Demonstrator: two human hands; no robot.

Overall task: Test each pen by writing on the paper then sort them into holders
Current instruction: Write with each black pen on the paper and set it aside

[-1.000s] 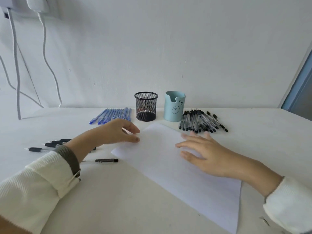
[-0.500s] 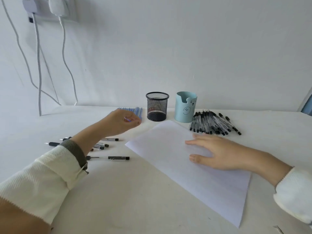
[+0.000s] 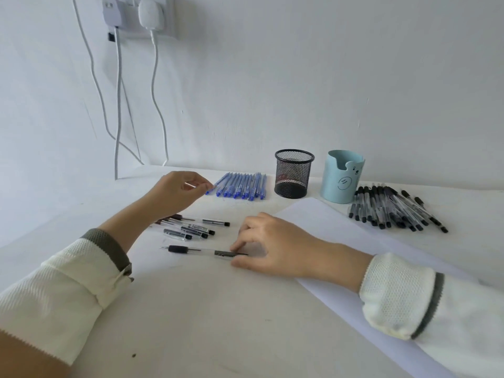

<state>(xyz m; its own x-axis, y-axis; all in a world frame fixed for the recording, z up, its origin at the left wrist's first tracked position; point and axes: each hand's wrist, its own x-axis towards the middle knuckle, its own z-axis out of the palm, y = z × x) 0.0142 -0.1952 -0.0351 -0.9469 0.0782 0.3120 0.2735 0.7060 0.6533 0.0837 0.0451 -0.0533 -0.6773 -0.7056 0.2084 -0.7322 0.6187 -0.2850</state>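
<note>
A row of several blue pens (image 3: pixel 242 185) lies left of the black mesh holder (image 3: pixel 294 173). My left hand (image 3: pixel 174 192) is curled, its thumb and fingertips pinching the near end of the leftmost blue pen. My right hand (image 3: pixel 278 246) pinches the clip end of a clear pen with a black grip (image 3: pixel 196 250), which lies flat on the table. The white paper (image 3: pixel 341 233) lies under my right wrist. A light blue bear holder (image 3: pixel 341 178) stands right of the mesh one. Beside it lies a pile of several black-capped pens (image 3: pixel 392 211).
Several loose clear pens (image 3: pixel 191 227) lie between my two hands on the white table (image 3: pixel 204 309). Chargers (image 3: pixel 136 12) sit in a wall socket at the upper left, and their white cables (image 3: pixel 117 105) hang down to the table's back edge.
My right hand has left the paper and moved left onto the clear pen. My left hand stays at the blue pens' near ends. The view has swung left and upward.
</note>
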